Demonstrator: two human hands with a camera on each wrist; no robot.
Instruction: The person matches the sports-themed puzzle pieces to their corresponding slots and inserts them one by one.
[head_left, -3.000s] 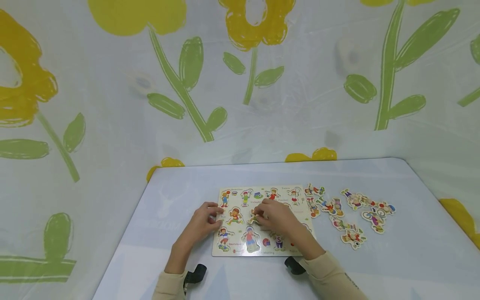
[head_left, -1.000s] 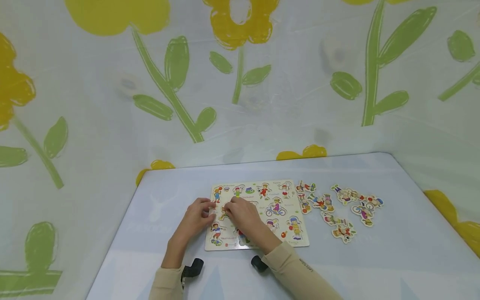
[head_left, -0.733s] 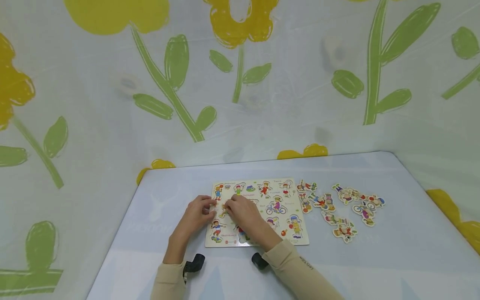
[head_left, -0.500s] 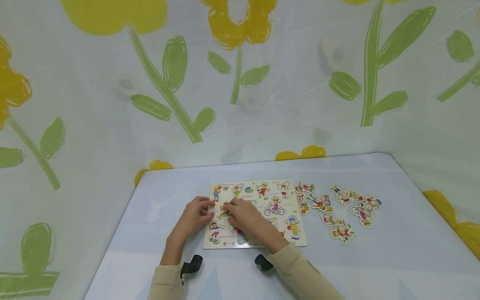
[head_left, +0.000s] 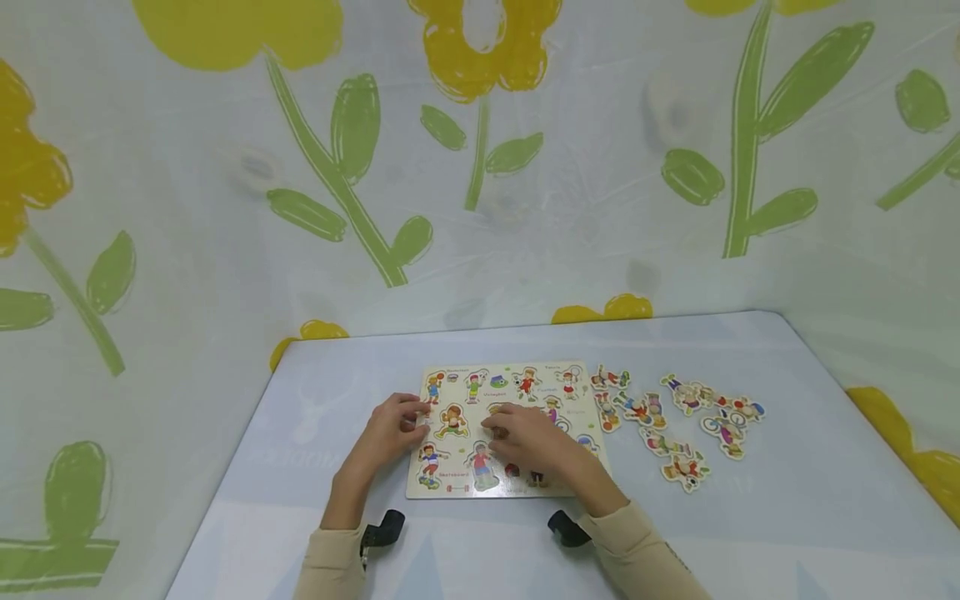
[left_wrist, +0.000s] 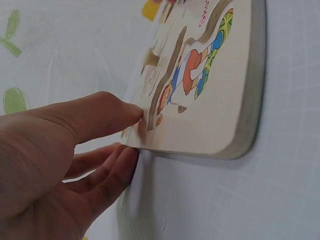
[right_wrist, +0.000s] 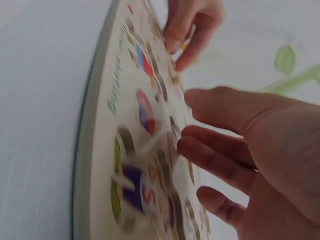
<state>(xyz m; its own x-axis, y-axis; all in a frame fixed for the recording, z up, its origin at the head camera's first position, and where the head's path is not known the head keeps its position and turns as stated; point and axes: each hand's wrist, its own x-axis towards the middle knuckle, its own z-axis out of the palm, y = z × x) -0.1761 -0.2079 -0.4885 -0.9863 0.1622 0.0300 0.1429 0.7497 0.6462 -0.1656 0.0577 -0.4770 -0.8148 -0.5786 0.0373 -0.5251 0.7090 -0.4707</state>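
A cream wooden puzzle board [head_left: 472, 492] with sports figures and shaped recesses lies flat on the table. My left hand [head_left: 390, 432] grips the board's left edge. In the left wrist view, the thumb [left_wrist: 115, 116] rests on top and the fingers are against the edge, near a skateboarder figure [left_wrist: 192, 70]. Over the middle of the board hovers my right hand [head_left: 536, 437], fingers loosely bent; in the right wrist view there is nothing between thumb and fingertips. A running figure [head_left: 452, 422] shows on the board between the hands. The right hand covers several figures.
Several loose puzzle pieces [head_left: 645, 408] lie to the right of the board, some overlapping, with a cyclist piece [head_left: 726, 429] among the farthest right. The pale table [head_left: 360, 358] ends at a flower-printed curtain [head_left: 570, 217].
My right hand has left the running figure at the left of the board and moved right, uncovering it and the figure below. My left hand keeps its place on the board's edge.
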